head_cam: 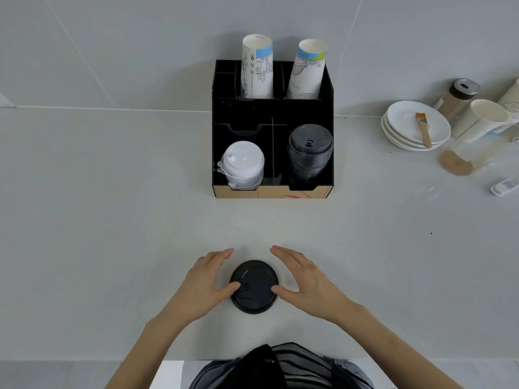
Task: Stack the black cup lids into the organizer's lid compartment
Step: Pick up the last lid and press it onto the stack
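Note:
One black cup lid (257, 287) lies flat on the grey counter close to me. My left hand (206, 279) is on its left side, thumb touching the rim, fingers spread. On the lid's right side is my right hand (302, 276), whose thumb also meets the rim. Neither hand has lifted it. Further back stands the black organizer (272, 113). Its front right compartment holds a tall stack of black lids (310, 153). White lids (244, 164) fill the front left compartment.
Two stacks of paper cups (257, 66) stand in the organizer's rear compartments. At the right are stacked white saucers (415, 126) with a small brush, a shaker jar (457, 96), paper cups (480, 117), a clear glass (466, 153) and a white remote (505, 186).

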Tool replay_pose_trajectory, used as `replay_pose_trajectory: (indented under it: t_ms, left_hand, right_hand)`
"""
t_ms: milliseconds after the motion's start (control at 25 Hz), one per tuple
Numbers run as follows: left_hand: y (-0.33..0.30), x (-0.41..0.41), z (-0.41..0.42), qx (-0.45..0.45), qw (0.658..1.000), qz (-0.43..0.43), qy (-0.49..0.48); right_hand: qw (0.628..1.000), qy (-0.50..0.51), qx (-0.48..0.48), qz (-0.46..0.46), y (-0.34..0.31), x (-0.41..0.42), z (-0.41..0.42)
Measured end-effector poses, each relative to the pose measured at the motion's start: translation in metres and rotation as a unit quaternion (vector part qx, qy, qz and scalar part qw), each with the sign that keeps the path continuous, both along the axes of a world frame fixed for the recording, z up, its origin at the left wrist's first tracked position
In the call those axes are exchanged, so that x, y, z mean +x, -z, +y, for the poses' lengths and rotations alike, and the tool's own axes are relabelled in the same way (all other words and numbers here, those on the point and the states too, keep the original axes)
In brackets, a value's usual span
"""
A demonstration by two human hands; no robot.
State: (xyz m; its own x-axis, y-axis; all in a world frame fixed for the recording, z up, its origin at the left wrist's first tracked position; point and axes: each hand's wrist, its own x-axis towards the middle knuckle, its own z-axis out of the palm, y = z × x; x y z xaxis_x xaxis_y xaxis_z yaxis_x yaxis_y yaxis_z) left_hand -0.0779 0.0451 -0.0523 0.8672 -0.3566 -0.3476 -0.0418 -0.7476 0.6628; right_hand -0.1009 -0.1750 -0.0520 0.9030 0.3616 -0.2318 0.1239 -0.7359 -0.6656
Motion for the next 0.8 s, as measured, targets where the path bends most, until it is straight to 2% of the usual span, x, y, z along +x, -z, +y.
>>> replay_pose_trajectory:
  t_ms: [400, 800]
  left_hand:
    - [0.013, -0.01, 0.004, 0.068, 0.996, -0.008, 0.058]
    - [0.01, 0.0, -0.021, 0.068, 0.996, -0.036, 0.051]
  right_hand:
    - [0.999, -0.025, -0.029, 0.016, 0.012, -0.005, 0.007]
    - [0.999, 0.049, -0.011, -0.019, 0.013, 0.008, 0.001]
